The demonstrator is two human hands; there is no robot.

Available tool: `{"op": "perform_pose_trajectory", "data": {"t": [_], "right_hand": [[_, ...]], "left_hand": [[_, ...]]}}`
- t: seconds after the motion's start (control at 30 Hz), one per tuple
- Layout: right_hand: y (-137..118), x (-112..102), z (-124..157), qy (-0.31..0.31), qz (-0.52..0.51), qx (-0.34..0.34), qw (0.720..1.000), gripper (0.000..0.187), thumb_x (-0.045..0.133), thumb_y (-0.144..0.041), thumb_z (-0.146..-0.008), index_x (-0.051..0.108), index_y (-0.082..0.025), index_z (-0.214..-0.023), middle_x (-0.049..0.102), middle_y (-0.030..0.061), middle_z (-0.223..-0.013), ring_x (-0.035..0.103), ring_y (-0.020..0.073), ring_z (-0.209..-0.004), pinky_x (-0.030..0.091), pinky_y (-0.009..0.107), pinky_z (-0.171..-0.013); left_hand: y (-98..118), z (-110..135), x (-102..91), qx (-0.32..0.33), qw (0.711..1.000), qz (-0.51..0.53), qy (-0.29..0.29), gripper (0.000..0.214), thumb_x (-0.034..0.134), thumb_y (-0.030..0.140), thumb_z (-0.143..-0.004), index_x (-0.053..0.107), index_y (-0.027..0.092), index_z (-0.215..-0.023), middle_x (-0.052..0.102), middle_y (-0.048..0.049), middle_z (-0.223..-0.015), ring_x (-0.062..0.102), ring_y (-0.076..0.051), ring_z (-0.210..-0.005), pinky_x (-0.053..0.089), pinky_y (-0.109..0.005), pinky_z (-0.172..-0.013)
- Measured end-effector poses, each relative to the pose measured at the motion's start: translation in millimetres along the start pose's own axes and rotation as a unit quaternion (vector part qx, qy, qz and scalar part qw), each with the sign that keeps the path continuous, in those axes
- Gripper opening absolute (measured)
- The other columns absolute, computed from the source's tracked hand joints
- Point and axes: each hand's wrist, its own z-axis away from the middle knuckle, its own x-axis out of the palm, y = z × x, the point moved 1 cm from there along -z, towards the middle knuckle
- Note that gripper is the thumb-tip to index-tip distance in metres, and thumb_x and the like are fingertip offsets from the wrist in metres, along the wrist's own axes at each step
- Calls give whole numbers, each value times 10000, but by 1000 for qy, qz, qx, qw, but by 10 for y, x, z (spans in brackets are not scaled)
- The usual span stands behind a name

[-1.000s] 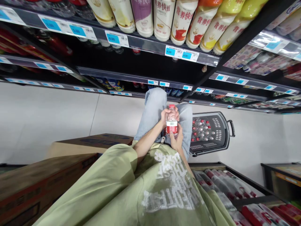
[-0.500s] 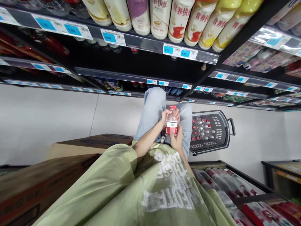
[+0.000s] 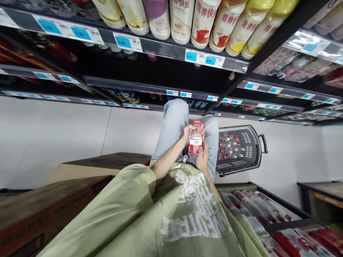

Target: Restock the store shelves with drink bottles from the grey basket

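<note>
A small clear water bottle [image 3: 195,138] with a red cap and red label is upright in front of my jeans. My left hand [image 3: 187,132] wraps its upper part from the left, fingers closed round it. My right hand [image 3: 202,157] grips its lower part from below and the right, thumb on the label. To the right on the floor stands a dark grey shopping basket [image 3: 249,150] filled with several of the same red-capped bottles.
Black store shelves [image 3: 171,50] with blue price tags rise ahead, with tall drink bottles [image 3: 206,21] on the top one. Cardboard boxes [image 3: 102,164] lie at my left. A low shelf [image 3: 268,210] of shrink-wrapped bottles runs at the lower right.
The bottle and both hands stay almost in place. My right hand has shifted slightly up along the label.
</note>
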Motion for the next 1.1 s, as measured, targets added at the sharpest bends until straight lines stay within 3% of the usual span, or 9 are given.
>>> {"op": "perform_pose_trajectory", "data": {"t": [0.13, 0.3, 0.57, 0.8, 1.1], "right_hand": [[-11, 6, -8, 9, -9, -3, 1000, 587, 382, -571, -1076, 667, -157, -1379, 764, 191, -1361, 741, 329, -1224, 603, 453, -1007], [-1, 4, -4, 5, -13, -14, 1000, 574, 388, -555, -1080, 650, -144, -1385, 780, 190, -1295, 752, 320, -1165, 609, 437, -963], [28, 3, -1, -1, -24, -12, 1000, 635, 527, -653, -1029, 612, -170, -1432, 788, 186, -1325, 777, 333, -1169, 617, 464, -999], [-14, -9, 8, -5, -2, 0, 1000, 706, 662, -658, -967, 608, -142, -1445, 794, 172, -1255, 774, 321, -1102, 620, 400, -927], [-12, -10, -7, -9, -7, -1, 1000, 666, 477, -669, -1054, 594, -154, -1460, 777, 190, -1334, 769, 335, -1173, 613, 443, -962]], "left_hand": [[2, 21, 22, -3, 1000, -10, 12, 418, 574, 337, -587, 573, 260, -997, 494, -4, -575, 590, -295, -620, 526, -481, -771], [-2, 27, 45, -3, 1000, -18, 12, 432, 580, 340, -566, 564, 272, -993, 513, -11, -570, 619, -313, -645, 528, -469, -770], [-8, 6, 56, 0, 1000, 8, -3, 462, 606, 335, -550, 559, 269, -1005, 507, -12, -602, 668, -333, -694, 529, -431, -689], [-11, 4, 25, -4, 999, 31, 10, 465, 579, 313, -545, 559, 240, -1003, 530, -10, -617, 665, -304, -633, 546, -402, -648], [-2, -5, 18, -14, 999, 41, 11, 491, 564, 298, -526, 543, 240, -1013, 556, -9, -632, 675, -301, -615, 560, -396, -645]]}}
